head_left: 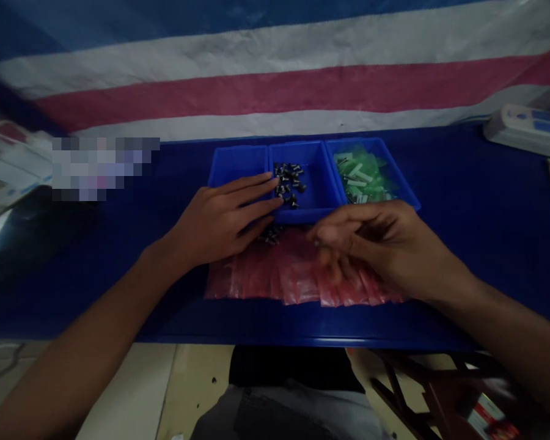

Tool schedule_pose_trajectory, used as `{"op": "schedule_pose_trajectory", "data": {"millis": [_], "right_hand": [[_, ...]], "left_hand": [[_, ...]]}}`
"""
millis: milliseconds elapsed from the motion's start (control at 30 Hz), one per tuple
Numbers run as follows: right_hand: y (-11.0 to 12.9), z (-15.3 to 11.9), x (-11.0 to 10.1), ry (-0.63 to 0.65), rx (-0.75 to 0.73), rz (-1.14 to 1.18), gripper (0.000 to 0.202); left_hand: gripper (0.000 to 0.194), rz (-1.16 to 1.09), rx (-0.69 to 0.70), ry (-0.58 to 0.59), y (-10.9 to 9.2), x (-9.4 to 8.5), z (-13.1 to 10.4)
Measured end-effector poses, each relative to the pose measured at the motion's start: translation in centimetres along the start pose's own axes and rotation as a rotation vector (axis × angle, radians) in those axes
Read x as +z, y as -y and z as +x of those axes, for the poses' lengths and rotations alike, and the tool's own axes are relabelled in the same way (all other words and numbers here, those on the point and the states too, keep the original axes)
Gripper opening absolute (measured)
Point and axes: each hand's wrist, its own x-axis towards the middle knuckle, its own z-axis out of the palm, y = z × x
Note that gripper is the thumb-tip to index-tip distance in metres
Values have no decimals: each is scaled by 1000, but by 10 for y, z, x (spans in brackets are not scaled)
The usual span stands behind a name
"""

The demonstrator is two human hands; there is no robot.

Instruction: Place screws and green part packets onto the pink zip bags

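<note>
My left hand (229, 214) lies flat with its fingers stretched out over the front of the left blue bin (241, 159). Its fingertips reach the edge of the middle blue bin (318, 183), where several dark screws (291, 177) lie. More small screws (271, 234) sit just in front of the bins, by my left little finger and thumb side. A row of pink plastic bags (297, 284) is spread before the bins. Above their right part, my right hand (371, 241) is pinched closed; a tiny dark thing shows at its fingertips, too blurred to name.
The right blue bin (406, 198) holds green plastic bags (364, 171) with pale pieces. A white device (527, 131) stands at the far right of the blue table (458, 201). A striped sheet (275, 91) hangs behind. At lower right is a dark red stool (444, 391).
</note>
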Motion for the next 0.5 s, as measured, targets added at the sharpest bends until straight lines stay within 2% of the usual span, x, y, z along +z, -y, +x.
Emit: {"op": "schedule_pose_trajectory", "data": {"millis": [100,200,267,333,400,500], "right_hand": [[-4,2,-3,-179,-184,-108,25],[-10,2,-8,-244,-393,-579,25],[-14,0,-10,-193,-546,-988,28],[-18,-1,-11,-93,-642,-1299,32],[-22,-2,-10,14,-667,-1482,33],[-23,-3,-6,125,-653,-1630,32]], "left_hand": [[26,16,8,-30,1,1,0],[25,8,13,-63,4,3,0],[26,6,28,-72,5,4,-1],[27,19,46,-82,6,4,-1],[26,26,37,-78,5,4,0],[25,28,-2,-26,3,2,0]]}}
